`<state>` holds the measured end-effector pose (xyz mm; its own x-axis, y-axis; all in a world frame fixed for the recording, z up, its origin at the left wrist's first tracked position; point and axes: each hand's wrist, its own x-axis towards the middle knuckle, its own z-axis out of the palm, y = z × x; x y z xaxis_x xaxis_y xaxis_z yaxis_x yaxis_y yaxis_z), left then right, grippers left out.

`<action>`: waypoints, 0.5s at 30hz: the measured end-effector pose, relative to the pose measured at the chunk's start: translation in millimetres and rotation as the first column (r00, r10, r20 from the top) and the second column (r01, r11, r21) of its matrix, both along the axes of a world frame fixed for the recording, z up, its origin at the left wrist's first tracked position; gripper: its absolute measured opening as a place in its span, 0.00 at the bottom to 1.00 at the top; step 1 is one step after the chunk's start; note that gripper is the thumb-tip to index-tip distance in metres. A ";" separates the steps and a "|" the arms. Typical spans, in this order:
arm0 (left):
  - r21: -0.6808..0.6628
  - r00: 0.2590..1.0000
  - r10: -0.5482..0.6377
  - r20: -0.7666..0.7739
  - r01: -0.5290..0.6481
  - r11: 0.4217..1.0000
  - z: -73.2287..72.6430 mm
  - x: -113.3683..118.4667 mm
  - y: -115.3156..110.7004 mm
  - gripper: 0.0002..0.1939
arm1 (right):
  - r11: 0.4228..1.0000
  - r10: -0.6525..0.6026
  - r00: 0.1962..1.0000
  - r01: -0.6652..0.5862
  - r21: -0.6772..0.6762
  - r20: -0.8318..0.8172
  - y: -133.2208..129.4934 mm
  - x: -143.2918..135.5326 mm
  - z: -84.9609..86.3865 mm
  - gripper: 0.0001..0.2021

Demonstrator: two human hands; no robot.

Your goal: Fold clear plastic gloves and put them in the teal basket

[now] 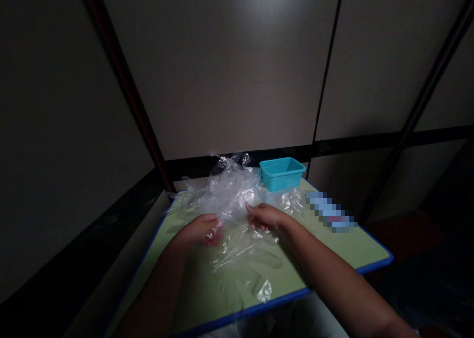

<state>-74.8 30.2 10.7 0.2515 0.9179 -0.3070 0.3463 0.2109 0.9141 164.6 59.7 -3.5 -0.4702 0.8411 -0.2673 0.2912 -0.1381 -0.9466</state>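
Observation:
My left hand [207, 229] is curled at the near side of the pile, its fingers closed on thin clear plastic. Opposite it, my right hand [264, 216] has its thumb raised and its other fingers bent round the same plastic. Between and below the hands spreads a clear plastic glove [246, 254], see-through, with finger-like lobes and a crinkled end near the front edge. Just beyond them rises a loose heap of clear plastic gloves [231, 187], crumpled and shiny. Some fingertips are hidden in the plastic.
A turquoise plastic basket [282, 180] stands at the back right of the pale green table [296, 251], which has a blue rim. A blurred-out blue item [329, 212] lies at the right edge. Cabinet panels [237, 81] rise close behind the table.

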 end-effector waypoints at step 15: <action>0.210 0.987 0.146 0.063 -0.156 0.965 -11.1 -2.0 16.3 0.17 | 0.999 -0.015 0.991 0.022 0.046 -0.132 -2.0 -1.6 1.5 0.17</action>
<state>-76.8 46.5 -0.4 0.1145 0.9892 -0.0911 0.2817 0.0557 0.9579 163.0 57.7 -2.0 -0.4829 0.8602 -0.1639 0.1619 -0.0962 -0.9821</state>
